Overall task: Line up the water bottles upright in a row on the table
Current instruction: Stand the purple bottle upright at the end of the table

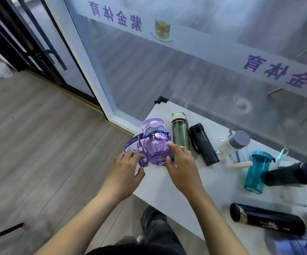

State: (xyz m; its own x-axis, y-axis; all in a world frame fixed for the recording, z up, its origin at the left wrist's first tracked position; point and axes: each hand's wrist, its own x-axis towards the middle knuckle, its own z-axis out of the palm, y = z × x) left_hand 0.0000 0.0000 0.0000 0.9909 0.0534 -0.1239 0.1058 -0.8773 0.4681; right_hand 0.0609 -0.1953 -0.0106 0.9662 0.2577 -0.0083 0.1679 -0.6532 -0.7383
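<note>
Bottles crowd my white table (167,183). At its far left corner stands the purple bottle (154,144), upright, its strap (133,144) looping over the left edge. My right hand (181,166) rests spread against its right side, fingers loose, not clamped. My left hand (126,170) hangs open at the left edge, fingertips on the strap. Beside the purple one stand a green bottle (180,132) and a black bottle (203,144). A teal bottle (257,172) stands farther right; a dark bottle (266,219) lies near the front edge.

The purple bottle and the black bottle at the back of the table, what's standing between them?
In the head view, a green-tinted clear bottle stands between the purple bottle and the black bottle, close beside the black one.
</note>
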